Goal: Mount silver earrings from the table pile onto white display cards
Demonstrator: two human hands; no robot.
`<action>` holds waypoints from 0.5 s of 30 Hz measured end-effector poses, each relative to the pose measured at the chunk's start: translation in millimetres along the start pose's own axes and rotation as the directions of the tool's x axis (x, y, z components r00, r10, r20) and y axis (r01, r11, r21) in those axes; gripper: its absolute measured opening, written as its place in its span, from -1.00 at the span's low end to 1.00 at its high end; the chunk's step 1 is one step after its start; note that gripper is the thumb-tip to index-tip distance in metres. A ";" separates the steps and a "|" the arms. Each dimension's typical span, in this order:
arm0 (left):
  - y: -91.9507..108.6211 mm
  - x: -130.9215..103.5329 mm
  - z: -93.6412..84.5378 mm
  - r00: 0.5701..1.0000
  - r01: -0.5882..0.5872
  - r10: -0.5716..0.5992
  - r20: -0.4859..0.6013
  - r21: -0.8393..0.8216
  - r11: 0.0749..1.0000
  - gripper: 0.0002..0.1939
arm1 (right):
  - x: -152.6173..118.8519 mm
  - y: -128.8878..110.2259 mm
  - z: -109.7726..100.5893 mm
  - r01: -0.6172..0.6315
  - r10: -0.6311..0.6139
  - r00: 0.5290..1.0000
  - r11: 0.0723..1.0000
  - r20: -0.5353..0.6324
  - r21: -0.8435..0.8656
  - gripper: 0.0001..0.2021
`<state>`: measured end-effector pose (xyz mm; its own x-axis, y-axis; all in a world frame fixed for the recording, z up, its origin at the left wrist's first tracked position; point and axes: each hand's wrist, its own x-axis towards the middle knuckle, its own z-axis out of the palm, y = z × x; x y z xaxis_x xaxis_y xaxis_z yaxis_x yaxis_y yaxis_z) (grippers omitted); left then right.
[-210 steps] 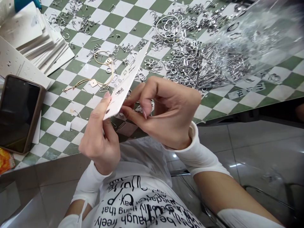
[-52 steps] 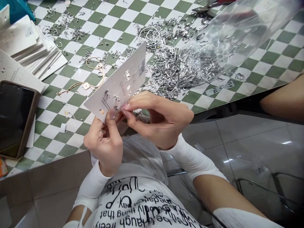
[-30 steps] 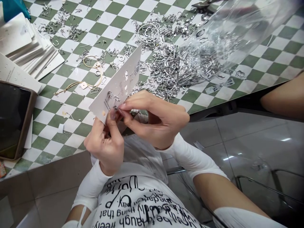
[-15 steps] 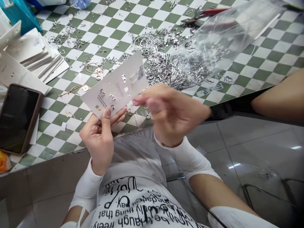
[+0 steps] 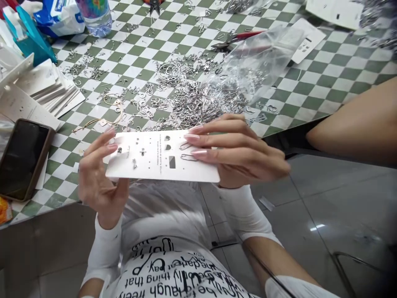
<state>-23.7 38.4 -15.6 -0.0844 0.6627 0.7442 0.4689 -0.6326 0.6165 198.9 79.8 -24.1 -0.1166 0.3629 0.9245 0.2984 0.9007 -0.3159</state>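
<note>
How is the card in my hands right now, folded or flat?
Flat, not folded: the white card spans from the left hand to the right hand, with no crease visible across its face.

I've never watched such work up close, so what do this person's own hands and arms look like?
The left hand and right hand are gloveless, with glossy nails on the right. A plain white sleeve covers each wrist and ends partway up; more white fabric shows farther along the right arm.
</note>
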 end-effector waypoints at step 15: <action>-6.5 -1.6 -11.2 0.898 -0.432 0.435 0.064 0.319 0.844 -0.84 | -11.9 -17.2 -19.3 0.073 -0.060 0.996 0.969 0.064 -0.236 -0.88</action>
<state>-36.4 37.0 -17.9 0.1848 0.3452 0.9201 0.7123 -0.6922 0.1166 213.5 55.4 -25.5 -0.1948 0.3230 0.9261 0.5046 0.8427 -0.1878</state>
